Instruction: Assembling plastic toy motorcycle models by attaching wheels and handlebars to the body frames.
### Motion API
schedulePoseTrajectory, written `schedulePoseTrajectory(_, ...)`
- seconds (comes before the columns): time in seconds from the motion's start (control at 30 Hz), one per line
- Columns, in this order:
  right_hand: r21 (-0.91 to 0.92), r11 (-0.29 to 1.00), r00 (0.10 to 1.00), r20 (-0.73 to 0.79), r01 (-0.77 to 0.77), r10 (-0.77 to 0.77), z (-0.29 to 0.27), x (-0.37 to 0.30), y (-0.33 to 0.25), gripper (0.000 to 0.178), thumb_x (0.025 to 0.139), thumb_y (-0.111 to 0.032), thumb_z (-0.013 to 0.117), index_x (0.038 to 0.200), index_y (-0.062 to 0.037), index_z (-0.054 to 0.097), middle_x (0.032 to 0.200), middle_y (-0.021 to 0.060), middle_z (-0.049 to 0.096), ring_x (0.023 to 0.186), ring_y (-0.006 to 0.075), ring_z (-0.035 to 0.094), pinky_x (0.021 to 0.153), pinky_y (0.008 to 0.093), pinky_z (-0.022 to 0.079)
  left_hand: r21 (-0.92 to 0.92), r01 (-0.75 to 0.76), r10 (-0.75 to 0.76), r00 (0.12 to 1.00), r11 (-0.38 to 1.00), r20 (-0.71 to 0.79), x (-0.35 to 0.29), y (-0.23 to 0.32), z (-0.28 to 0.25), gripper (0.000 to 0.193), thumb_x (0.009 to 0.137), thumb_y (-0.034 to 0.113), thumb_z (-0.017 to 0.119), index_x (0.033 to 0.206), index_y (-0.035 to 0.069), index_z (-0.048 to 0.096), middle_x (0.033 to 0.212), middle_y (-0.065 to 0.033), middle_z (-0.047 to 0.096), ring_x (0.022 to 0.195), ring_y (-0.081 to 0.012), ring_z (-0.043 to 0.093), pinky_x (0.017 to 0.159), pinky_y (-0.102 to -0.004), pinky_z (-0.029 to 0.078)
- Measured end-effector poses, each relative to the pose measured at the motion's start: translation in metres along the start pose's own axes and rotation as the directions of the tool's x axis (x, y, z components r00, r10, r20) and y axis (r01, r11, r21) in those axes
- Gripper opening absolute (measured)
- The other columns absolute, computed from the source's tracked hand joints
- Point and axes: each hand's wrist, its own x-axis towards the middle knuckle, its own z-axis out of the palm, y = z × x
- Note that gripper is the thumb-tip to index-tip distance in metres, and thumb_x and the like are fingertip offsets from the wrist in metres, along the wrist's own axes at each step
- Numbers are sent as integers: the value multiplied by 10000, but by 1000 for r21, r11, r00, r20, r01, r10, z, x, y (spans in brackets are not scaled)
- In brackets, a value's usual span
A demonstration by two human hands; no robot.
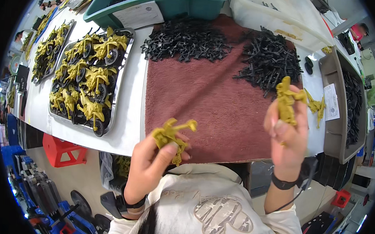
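My left hand (pixel 152 163) is closed on a yellow plastic toy motorcycle body (pixel 168 135), held above the near edge of the red-brown cloth (pixel 204 105). On the right, my right hand (pixel 289 134) grips another yellow plastic toy motorcycle part (pixel 285 100), held upright between thumb and fingers. Just beyond that hand lies a loose yellow piece (pixel 315 106) on the white table. Two heaps of small black plastic parts rest at the cloth's far side, one in the middle (pixel 186 39) and one to the right (pixel 269 58).
A metal tray (pixel 123 72) of yellow toy motorcycles with black wheels stands at left, with a second batch (pixel 52 48) beyond. A teal bin (pixel 192 0) and a whitish bin (pixel 279 25) line the back. At right sits a brown bin (pixel 334 69) holding black parts. A red stool (pixel 60 149) is below left.
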Motion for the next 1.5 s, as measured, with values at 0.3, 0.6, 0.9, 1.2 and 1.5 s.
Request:
schedulePoseTrajectory(0.3, -430, 873, 962, 36, -228, 269, 21, 3, 9, 321, 906, 3, 590, 1223, 40, 558, 1034, 99, 663, 904, 114, 630, 830, 234, 485, 547, -170, 183, 983, 820, 31, 25, 17, -18, 343, 851, 20, 653, 1191, 39, 608, 773, -79, 654, 737, -118, 638, 647, -297, 502)
schedulePoseTrajectory(0.6, -647, 747, 955, 98, -151, 278, 24, 23, 17, 193, 859, -13, 668, 1049, 15, 646, 876, 62, 681, 720, 73, 608, 666, 227, 502, 843, -486, 432, 827, 229, 359, 47, 21, -16, 402, 720, 118, 755, 1108, 49, 673, 975, -99, 632, 910, -276, 586, 808, -364, 480)
schedulePoseTrajectory(0.9, -227, 932, 958, -26, -283, 285, 16, 21, 21, 708, 737, 125, 680, 1353, -47, 374, 1020, 80, 607, 921, 143, 628, 842, 272, 512, 859, -465, 424, 836, 214, 347, 36, 10, -21, 491, 672, 135, 792, 1133, 70, 635, 1070, -89, 603, 985, -298, 556, 854, -395, 454)
schedulePoseTrajectory(1.2, -286, 929, 972, -104, -233, 212, 5, 6, 32, 368, 739, 132, 695, 1030, -21, 529, 984, 67, 594, 901, 99, 609, 775, 238, 533, 862, -483, 482, 798, 152, 362, 41, 3, -12, 442, 692, 90, 753, 1119, 70, 639, 1072, -88, 602, 968, -293, 559, 857, -388, 444)
schedulePoseTrajectory(1.5, -782, 616, 988, -3, 94, -155, 9, -9, 42, 404, 731, 15, 762, 1097, -46, 604, 920, 69, 564, 842, 166, 575, 703, 277, 490, 879, -452, 446, 825, 154, 347, 36, 2, -8, 441, 705, 66, 737, 1130, 53, 623, 1074, -102, 579, 1018, -309, 522, 889, -398, 436)
